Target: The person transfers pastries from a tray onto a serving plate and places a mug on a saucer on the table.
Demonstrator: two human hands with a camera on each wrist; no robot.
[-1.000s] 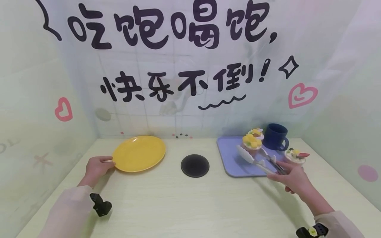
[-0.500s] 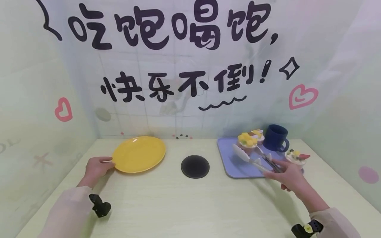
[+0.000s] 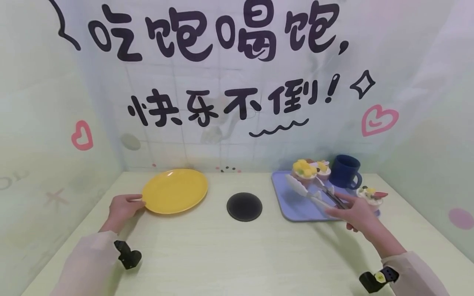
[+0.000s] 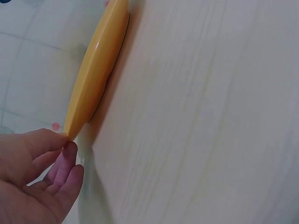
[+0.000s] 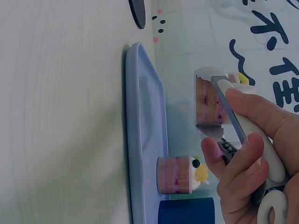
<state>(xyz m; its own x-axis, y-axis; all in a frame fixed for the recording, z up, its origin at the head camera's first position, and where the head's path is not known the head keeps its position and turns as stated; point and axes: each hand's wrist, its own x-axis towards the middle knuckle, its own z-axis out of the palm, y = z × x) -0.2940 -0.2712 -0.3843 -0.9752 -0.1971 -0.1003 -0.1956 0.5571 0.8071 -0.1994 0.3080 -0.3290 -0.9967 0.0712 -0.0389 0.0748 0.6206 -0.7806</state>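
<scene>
Drifted left above the tray (image 3: 286, 205) since the earlier frame, with the plate (image 3: 175, 191) unmoved off to the left: right hand (image 3: 357, 213), tongs (image 3: 297, 186), and the cake (image 3: 304, 168) in their tips. Step in hand, as I read it over the remote feed, is carrying that cake, which looks clear of the tray; next move would call for a steady squeeze and enough height to pass the tray's rim. Left hand (image 3: 123, 209) pinches the plate's left edge between thumb and fingers; right hand curls round the tongs, squeezed no further than the cake's width.
</scene>
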